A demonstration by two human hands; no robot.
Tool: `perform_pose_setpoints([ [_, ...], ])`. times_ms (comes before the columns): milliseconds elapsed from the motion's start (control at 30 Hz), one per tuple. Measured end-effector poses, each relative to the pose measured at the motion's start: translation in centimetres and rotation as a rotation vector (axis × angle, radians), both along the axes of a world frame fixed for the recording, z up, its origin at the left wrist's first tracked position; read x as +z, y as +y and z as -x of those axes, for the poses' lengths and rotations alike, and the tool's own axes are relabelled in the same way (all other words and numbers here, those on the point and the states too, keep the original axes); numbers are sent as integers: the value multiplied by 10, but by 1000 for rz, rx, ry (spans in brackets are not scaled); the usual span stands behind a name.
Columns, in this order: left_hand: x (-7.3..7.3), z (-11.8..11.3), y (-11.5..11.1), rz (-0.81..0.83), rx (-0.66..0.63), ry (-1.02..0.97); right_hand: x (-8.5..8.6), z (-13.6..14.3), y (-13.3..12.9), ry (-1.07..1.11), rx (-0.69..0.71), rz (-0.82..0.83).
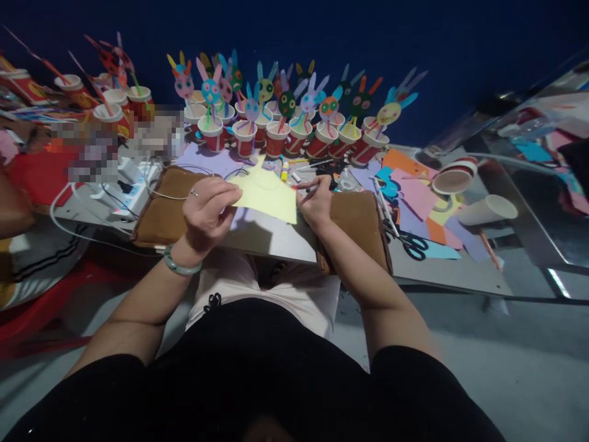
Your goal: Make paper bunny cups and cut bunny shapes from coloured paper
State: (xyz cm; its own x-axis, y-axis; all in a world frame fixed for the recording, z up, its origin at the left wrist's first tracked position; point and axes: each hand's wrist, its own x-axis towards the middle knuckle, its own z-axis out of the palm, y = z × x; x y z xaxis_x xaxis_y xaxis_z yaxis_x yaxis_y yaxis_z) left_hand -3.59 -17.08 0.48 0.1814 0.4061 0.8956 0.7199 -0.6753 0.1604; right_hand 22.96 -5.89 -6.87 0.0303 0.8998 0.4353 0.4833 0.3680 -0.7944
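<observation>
A sheet of pale yellow paper (269, 199) is held up above the table, its top cut to a narrow point and a faint curved line showing on it. My left hand (209, 209) pinches its left edge between thumb and fingers. At the right edge is my right hand (317, 202), fingers curled round a thin, dark pen-like stick (307, 186). Whether these fingers also grip the paper is hard to make out. Behind the sheet lie a small yellow glue stick (284, 170) and dark scissors (335, 169).
Red paper cups (278, 140) bearing paper rabbit heads line the back. Brown cushions (168, 212) flank the work spot. To the right are black-handled scissors (414, 245), coloured paper pieces (414, 193) and tipped cups (488, 210). A white power strip (133, 193) with cables lies left.
</observation>
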Motion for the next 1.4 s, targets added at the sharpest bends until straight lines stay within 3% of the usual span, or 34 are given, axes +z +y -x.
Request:
perform_pose_setpoints([
  [100, -13, -2, 9, 24, -43, 106, 2, -3, 1, -9, -43, -17],
  [233, -52, -6, 8, 312, 13, 436, 0, -8, 2, -23, -44, -47],
  [333, -67, -4, -2, 527, -9, 553, -2, -9, 3, -26, -15, -67],
  [467, -65, -1, -18, 638, -17, 541, -3, -6, 0, -23, 35, -80],
  [767, -72, -23, -43, 581, -72, 403, 0, 1, -8, 7, 101, -66],
  [1133, -70, -35, -41, 591, -60, 437, 1, 2, -11, 1, 165, -19],
  [1400, -68, -62, -32, 585, -147, 468, 6, -3, -11, -1, 270, -15],
])
